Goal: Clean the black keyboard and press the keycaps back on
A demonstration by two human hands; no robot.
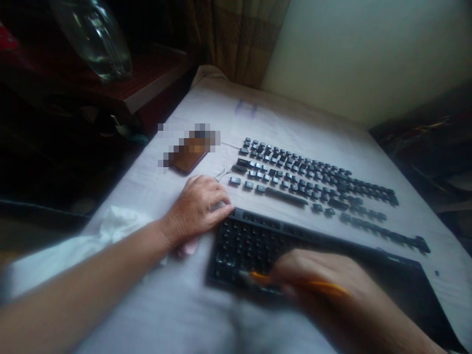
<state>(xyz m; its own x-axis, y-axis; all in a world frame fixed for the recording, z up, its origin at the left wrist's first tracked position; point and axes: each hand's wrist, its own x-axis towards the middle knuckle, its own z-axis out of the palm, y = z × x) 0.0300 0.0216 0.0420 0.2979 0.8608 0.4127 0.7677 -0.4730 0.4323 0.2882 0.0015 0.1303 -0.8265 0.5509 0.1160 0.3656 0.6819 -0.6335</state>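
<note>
A black keyboard (258,223) with its keycaps off lies on the pale bed sheet, its bare key posts showing at the left end. My left hand (201,204) has its fingers curled at the keyboard's far left corner, the thumb on the edge; it steadies that corner. Over the near left part, my right hand (317,275) is closed round an orange-handled brush (260,279), whose pale tip meets the key area and is blurred. Beyond the keyboard, loose black keycaps (287,195) are laid out in rows. My right hand and forearm hide part of the keyboard's middle.
A phone (190,155), partly pixelated, lies left of the keycaps, near a thin metal tool (222,173). White cloth (121,221) is bunched beside my left forearm. A dark red table (147,81) holds a glass jug (99,42) at the far left. A wall (368,54) rises behind the bed.
</note>
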